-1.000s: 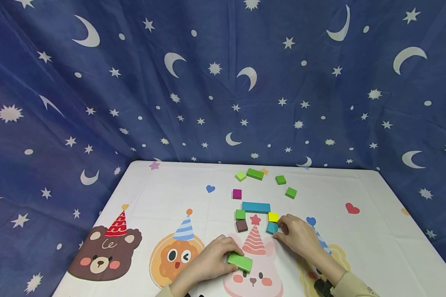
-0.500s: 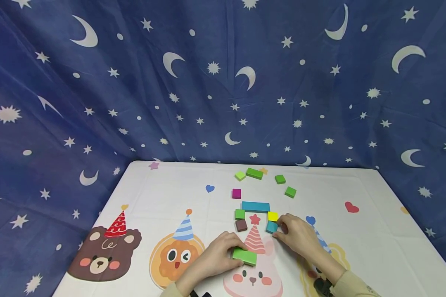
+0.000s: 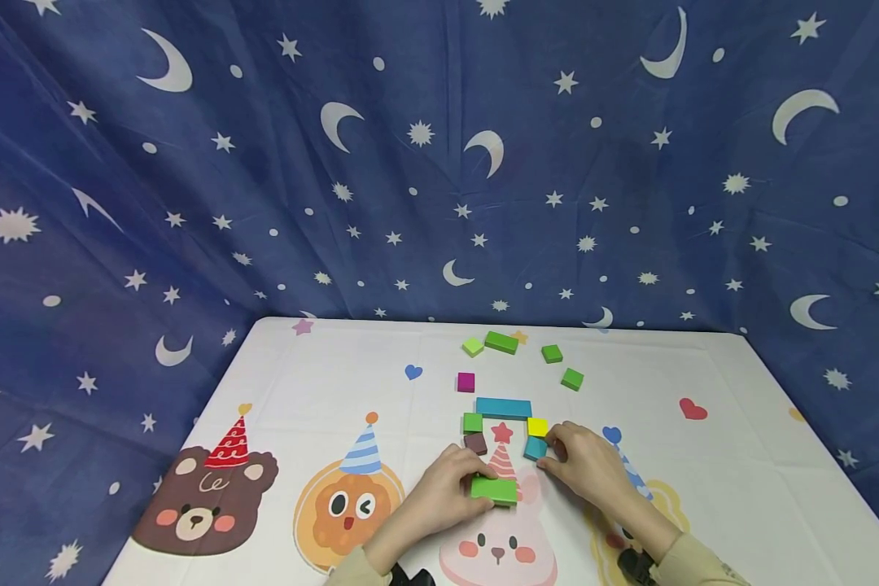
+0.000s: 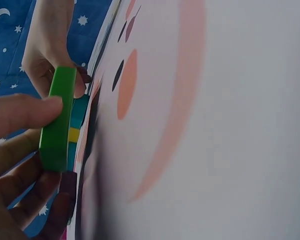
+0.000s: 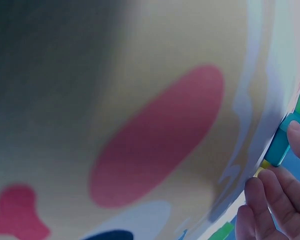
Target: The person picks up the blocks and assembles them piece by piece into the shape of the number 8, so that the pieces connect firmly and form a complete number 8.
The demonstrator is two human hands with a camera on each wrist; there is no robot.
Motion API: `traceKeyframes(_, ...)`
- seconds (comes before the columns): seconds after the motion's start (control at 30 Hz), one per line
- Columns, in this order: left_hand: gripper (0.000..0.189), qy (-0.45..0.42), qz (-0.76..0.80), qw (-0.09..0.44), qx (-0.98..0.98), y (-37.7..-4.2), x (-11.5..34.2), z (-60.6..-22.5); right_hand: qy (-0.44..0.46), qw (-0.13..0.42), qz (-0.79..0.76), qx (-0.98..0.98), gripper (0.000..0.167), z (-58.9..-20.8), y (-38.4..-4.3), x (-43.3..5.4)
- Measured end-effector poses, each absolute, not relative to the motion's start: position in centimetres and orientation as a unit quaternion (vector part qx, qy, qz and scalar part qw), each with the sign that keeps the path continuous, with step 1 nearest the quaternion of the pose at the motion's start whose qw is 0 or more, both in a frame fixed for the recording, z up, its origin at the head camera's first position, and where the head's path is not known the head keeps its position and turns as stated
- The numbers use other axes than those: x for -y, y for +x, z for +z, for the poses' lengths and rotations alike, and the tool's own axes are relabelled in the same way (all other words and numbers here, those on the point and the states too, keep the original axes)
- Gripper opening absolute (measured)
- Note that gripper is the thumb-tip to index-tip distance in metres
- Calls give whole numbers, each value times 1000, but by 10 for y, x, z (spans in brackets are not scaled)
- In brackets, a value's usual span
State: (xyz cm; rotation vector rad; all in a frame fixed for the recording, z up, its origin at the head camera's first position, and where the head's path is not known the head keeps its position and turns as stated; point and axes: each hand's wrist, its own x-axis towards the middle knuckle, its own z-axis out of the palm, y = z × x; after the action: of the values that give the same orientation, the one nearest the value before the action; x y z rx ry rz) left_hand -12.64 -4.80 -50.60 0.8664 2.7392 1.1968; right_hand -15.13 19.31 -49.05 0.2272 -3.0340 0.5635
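My left hand [image 3: 445, 492] grips a long green block [image 3: 494, 491] between thumb and fingers; the left wrist view shows the thumb flat on the block [image 4: 59, 120]. The block lies crosswise over the printed rabbit's hat, on the near side of a block frame. My right hand [image 3: 589, 465] pinches a teal block [image 3: 535, 448], thumb at its near end and fingertips at its far end beside a yellow cube [image 3: 538, 427]. Along the frame's back runs a blue bar [image 3: 504, 408]. A green cube [image 3: 472, 422] and a brown block [image 3: 475, 443] form its left side.
Behind the frame lie a magenta cube [image 3: 465, 382], a light green block [image 3: 473, 347], a green bar [image 3: 501, 342] and two green blocks, one nearer the right [image 3: 573, 379]. A white cloth [image 3: 769, 456] with cartoon prints covers the table; a blue starry curtain [image 3: 381, 187] hangs behind.
My left hand has moved forward and to the right with the long green block, which has turned from slanted to nearly level across the view. My right hand has stayed at the teal block.
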Motion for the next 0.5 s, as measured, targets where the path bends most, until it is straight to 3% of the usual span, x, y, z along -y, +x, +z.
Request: traceKeyframes(0.5,27,255,350,-24,-901,-141,33,-503,72,19,182,980,31,-490,-151,-193)
